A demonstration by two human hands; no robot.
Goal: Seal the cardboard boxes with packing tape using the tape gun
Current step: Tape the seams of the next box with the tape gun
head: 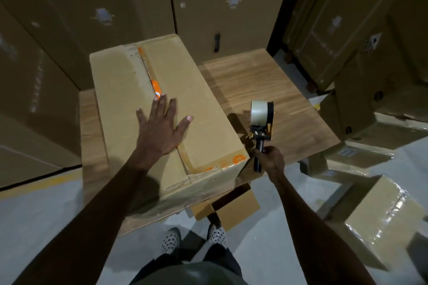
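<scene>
Head view: left hand [159, 126] flat, fingers spread, pressing box [203, 109] flaps on table [266, 81]; right hand [271, 161] gripping tape gun [261, 122] handle beside box.

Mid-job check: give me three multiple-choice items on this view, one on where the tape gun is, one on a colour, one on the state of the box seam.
1. Where is the tape gun?
A. On the floor
B. Held over the wooden table, right of the box
C. On top of the box

2. What colour shows through the seam gap?
A. Orange
B. Blue
C. Green

3. How is the top seam?
A. Taped across
B. Flaps standing upright
C. Flaps down, partly gapped

Answers: B, the right hand grips its handle there; A, orange shows between the flaps; C, the left hand presses flat on the flaps and no tape crosses the gap.
</scene>
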